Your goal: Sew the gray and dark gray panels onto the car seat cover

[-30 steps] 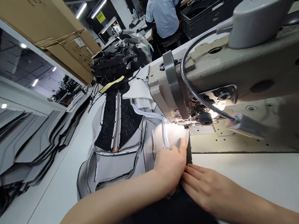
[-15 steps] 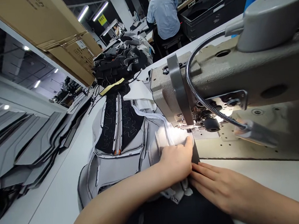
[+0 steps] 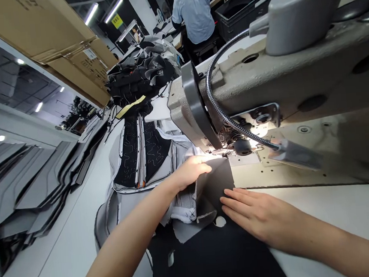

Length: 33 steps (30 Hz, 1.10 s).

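Observation:
My left hand (image 3: 190, 171) pinches the folded edge of a grey sewn fabric cover (image 3: 130, 207), close beside the lit needle area of a sewing machine (image 3: 263, 77). Its thumb lies on top, while the other fingers are partly hidden behind the fold. On the dark sheet (image 3: 214, 256), my right hand (image 3: 257, 214) rests flat with fingers stretched out, just in front of the machine's bed (image 3: 290, 168). The sheet's grey-looking upper end runs up to the presser foot. Black panels with wavy stitching (image 3: 155, 152) form part of the cover left of the machine.
Stacked grey cut pieces (image 3: 46, 180) line the left of the white table (image 3: 62, 252). Behind lie a heap of dark and grey pieces (image 3: 142, 69), cardboard boxes (image 3: 85, 71) and a black bin (image 3: 238, 17). A person in a blue shirt (image 3: 194, 12) sits farther back.
My left hand has moved left, drawing the cover's edge back and uncovering more of the dark sheet by the needle. My right hand lies slightly apart from it, still flat. The view has shifted.

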{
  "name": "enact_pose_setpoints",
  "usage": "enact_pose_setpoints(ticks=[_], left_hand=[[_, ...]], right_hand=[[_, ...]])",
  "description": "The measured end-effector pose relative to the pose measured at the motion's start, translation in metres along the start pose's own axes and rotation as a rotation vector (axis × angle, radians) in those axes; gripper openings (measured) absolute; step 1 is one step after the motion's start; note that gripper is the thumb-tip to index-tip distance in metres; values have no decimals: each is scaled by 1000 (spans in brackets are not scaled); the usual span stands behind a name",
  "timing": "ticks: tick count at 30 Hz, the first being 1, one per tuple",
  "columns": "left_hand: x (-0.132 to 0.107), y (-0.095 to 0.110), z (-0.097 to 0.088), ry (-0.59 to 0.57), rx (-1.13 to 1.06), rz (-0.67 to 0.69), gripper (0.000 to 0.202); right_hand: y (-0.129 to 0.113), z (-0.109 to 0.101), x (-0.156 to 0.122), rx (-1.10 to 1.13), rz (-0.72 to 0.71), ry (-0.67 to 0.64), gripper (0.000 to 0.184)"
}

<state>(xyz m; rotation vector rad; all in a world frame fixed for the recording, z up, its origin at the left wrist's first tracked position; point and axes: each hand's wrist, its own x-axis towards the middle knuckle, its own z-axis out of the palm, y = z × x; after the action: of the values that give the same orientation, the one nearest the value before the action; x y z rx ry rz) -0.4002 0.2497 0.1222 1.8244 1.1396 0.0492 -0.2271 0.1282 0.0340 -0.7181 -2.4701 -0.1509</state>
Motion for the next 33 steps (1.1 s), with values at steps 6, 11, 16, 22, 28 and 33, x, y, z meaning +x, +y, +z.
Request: enact_pose_setpoints(ticks=[6,11,16,22,28,33], left_hand=[[-23,21,33,-59,724,-2,63],[-31,29,57,-95,1081,-98,68],[-19,27,58,0,1133,-136,61],[-26,34,57,-78,1183,-90,76],[-24,34,49,-49,1092,-81,74],[-23,41,42,-82,1012,-95,65]], right_hand=[[-1,-4,5,33,20,22,37],[-3,0,4,4,13,28,33],[5,4,2,-24,32,52,35],[13,-11,-4,144,34,-120,56],[15,-16,-12,221,8,-178,62],[16,-15,-8,250,-8,-234,62]])
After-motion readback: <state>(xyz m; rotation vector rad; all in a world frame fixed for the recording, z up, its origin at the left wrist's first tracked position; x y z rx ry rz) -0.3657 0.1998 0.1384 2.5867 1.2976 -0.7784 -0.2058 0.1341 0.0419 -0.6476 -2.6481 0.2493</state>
